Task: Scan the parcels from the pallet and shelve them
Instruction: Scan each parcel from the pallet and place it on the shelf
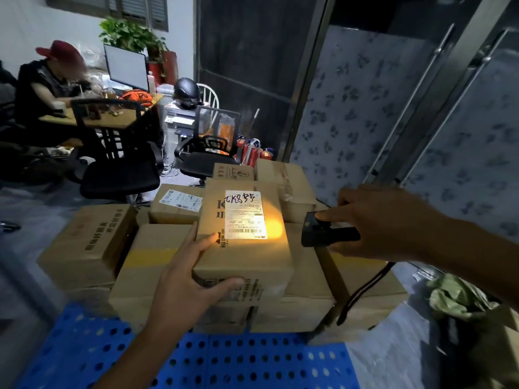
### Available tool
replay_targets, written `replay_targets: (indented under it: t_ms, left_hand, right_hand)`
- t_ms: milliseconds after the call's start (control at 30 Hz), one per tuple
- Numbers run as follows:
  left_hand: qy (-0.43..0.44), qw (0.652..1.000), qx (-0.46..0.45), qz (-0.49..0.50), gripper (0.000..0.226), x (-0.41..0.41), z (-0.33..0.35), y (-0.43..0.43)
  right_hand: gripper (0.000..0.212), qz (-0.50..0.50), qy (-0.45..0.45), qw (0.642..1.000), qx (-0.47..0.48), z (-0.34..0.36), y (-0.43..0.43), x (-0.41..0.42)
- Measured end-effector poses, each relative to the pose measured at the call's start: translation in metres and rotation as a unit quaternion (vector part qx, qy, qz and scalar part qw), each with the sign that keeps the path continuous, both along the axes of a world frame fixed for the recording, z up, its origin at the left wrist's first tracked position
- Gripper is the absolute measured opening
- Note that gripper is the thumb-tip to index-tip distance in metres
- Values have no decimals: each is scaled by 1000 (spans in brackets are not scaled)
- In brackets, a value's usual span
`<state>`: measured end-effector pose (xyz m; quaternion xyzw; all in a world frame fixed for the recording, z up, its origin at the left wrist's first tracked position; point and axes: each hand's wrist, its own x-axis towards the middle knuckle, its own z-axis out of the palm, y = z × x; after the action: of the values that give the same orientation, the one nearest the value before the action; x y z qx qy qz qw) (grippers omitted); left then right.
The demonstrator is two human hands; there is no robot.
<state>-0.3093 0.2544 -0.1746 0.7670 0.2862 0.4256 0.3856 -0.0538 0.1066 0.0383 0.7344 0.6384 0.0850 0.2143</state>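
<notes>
Cardboard of the plain brown, taped kind is making up the rectangular parcel point(243, 248) now being scanned, and it is looking stiff and square-edged, so it should be keeping its shape under a firm grasp. Judging by its modest bulk, it is probably manageable in two hands, though its weight is not showing. Taking it by opposite side walls, or with one palm under the base, seems the safest hold; the taped faces may be a little slippery.

This parcel is sitting on top of a stack of similar brown cartons point(92, 245), which are resting on a blue perforated plastic pallet point(84, 349). Its upper face is carrying a white shipping label point(245, 215) with a barcode and dark handwritten characters, and a warm yellow patch of light is falling across the label's lower right part.

The left hand point(185, 279) is steadying the parcel at its near left corner, thumb lying on the top face and fingers curling onto the front wall. The right hand point(376, 220) is gripping a black handheld scanner point(325, 230), forefinger pressing on top, nose aiming at the label; a black wrist strap point(362, 293) is dangling below it.
</notes>
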Motion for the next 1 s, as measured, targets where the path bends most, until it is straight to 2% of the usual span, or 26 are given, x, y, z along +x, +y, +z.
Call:
replay_targets:
  t_ms: [67,167,267,367,467,633,800,900,1000]
  left_hand:
    - [8,1000,-1,12,96,1,3,-4]
    - [19,999,12,32,87,6,10,-18]
    - [-8,998,3,66,86,11,15,-35]
    - [-58,992,-2,110,84,12,20,-54]
    - [-93,980,-6,178,84,0,27,-79]
    - [-120,944,5,308,81,-60,43,-118]
    - [-128,895,42,426,93,-162,80,-160]
    - [-161,861,58,479,106,-228,100,-194]
    - [-151,814,91,553,101,-296,117,-238]
  right_hand:
    - [67,15,12,1000,15,-4,-5,13]
    - [69,41,53,997,42,-13,-9,39]
    - [71,47,149,983,100,-30,-9,66]
    - [72,42,280,945,164,-54,-4,81]
    - [78,68,416,891,166,-79,8,66]
    - [75,141,521,831,133,-90,38,-10]
    - [62,274,528,797,107,-68,73,-125]
    - [59,342,535,766,98,-54,79,-216]
    - [63,401,537,739,66,-35,71,-314]
